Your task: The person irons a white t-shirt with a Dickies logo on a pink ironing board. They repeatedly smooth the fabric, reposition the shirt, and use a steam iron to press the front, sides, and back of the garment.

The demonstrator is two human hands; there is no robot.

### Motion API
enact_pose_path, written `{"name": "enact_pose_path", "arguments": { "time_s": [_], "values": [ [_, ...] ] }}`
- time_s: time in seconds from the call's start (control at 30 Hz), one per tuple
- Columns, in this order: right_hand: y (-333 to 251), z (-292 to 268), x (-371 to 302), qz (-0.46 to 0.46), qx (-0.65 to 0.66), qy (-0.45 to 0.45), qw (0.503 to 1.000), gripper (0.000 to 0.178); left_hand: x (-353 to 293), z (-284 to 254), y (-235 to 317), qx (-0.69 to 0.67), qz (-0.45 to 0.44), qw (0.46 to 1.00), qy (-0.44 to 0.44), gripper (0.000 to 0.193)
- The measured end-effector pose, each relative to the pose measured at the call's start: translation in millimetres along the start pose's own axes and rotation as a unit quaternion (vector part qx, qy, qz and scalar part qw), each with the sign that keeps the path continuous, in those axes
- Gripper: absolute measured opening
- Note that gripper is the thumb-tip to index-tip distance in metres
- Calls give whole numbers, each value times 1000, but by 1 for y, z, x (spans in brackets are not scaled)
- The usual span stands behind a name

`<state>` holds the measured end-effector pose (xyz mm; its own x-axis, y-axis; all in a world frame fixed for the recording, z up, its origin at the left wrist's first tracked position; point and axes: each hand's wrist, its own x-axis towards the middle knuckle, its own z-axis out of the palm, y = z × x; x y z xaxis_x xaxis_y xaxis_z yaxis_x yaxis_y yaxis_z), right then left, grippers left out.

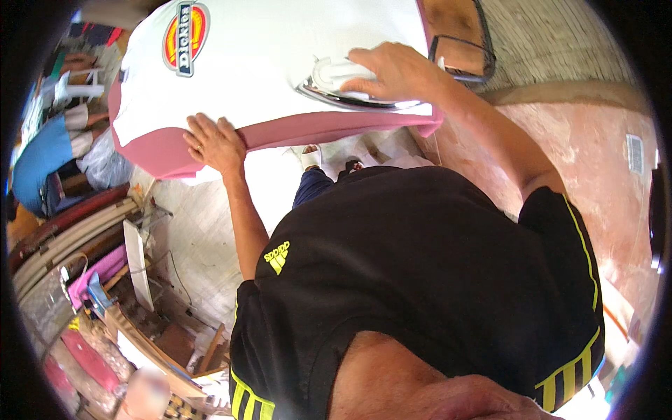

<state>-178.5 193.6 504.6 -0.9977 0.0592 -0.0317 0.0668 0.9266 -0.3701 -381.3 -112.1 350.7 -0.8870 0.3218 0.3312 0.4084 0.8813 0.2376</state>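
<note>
A white garment (259, 63) with a red, yellow and blue printed badge (185, 38) lies spread over a mauve-covered ironing board (315, 129). My right hand (399, 73) is closed round the handle of a clothes iron (325, 87) with a white top and shiny metal base. The iron lies flat on the garment near the board's near right edge. My left hand (215, 143) rests on the near left edge, its fingers spread over the garment and the mauve cover. Nothing is held in it.
A brown panel with a black wire frame (483, 59) adjoins the board's right end. Rolls of material (77, 231) and a wooden crate-like box (157, 353) stand at left. A person in blue (45, 164) bends at far left. A reddish wall (581, 161) rises at right.
</note>
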Motion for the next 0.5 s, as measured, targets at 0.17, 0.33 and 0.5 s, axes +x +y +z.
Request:
{"name": "enact_pose_path", "arguments": {
  "time_s": [0.17, 0.33, 0.5],
  "values": [
    [-14, 3, 40, 22, 10, 46, 999, 46, 0, -5, 8, -22, -14, 1000, 4, 63],
    [-24, 15, 102, -34, 30, 63, 997, 50, 0, -7, 6, -53, -18, 998, -2, 62],
    [-85, 36, 111, -95, 23, 18, 995, 52, -4, -14, -18, -68, 22, 997, 33, 47]
  ]
}}
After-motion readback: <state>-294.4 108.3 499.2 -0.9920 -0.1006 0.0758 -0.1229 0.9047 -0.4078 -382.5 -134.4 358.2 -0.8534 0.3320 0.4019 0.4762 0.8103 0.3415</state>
